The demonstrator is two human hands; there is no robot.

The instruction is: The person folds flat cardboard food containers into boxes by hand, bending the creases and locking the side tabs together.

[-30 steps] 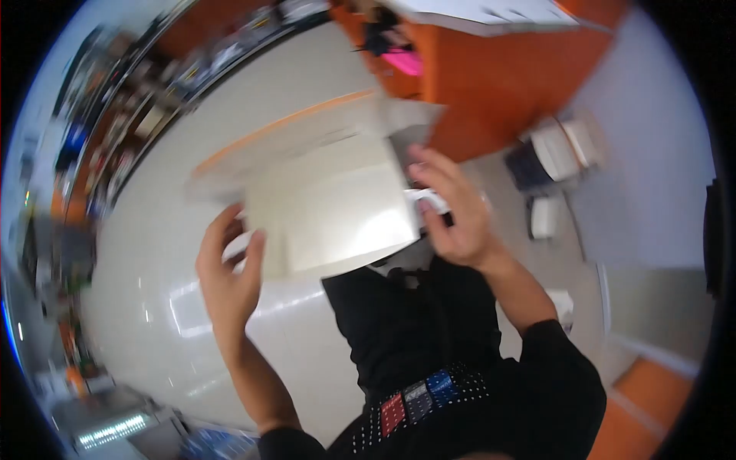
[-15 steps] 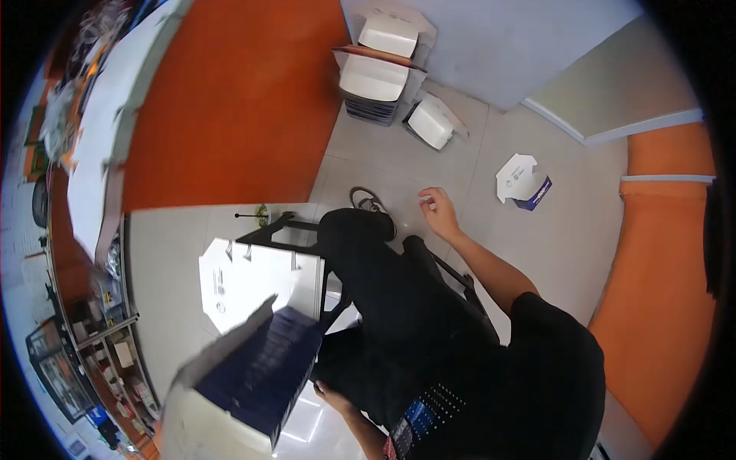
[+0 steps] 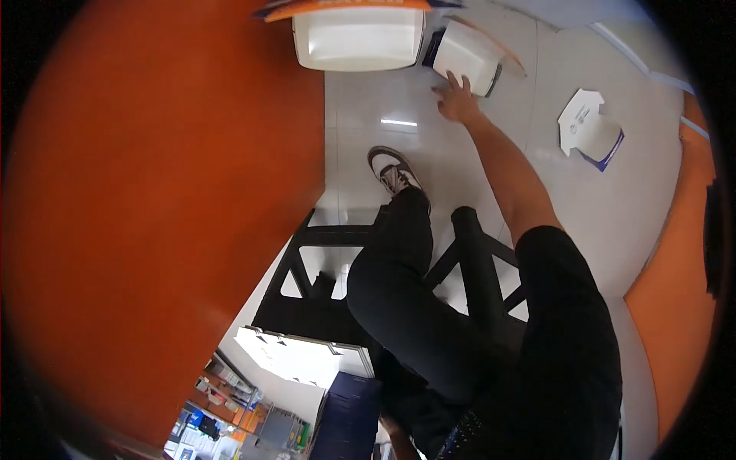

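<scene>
My right hand [image 3: 458,101] reaches down, fingers apart, over the near edge of a white-lined box [image 3: 466,61] on the floor; whether the fingertips touch it I cannot tell. Only a little of my left hand [image 3: 389,425] shows at the bottom, beside my leg and next to a dark blue stack of boxes [image 3: 349,414]; its fingers are hidden. White flaps [image 3: 295,356] stick out from the top of that stack. Another white-lined box [image 3: 359,38] with an orange edge stands at the top.
A large orange panel [image 3: 169,184] fills the left side. An open white and blue carton [image 3: 594,134] lies on the floor at the right. Black stool legs [image 3: 479,268] stand around my leg and shoe [image 3: 395,170]. Shelves with goods [image 3: 230,391] show at the lower left.
My view has turned and come closer to the floor boxes. My right hand has moved up to the smaller box. The blue stack now appears lower, beside my leg.
</scene>
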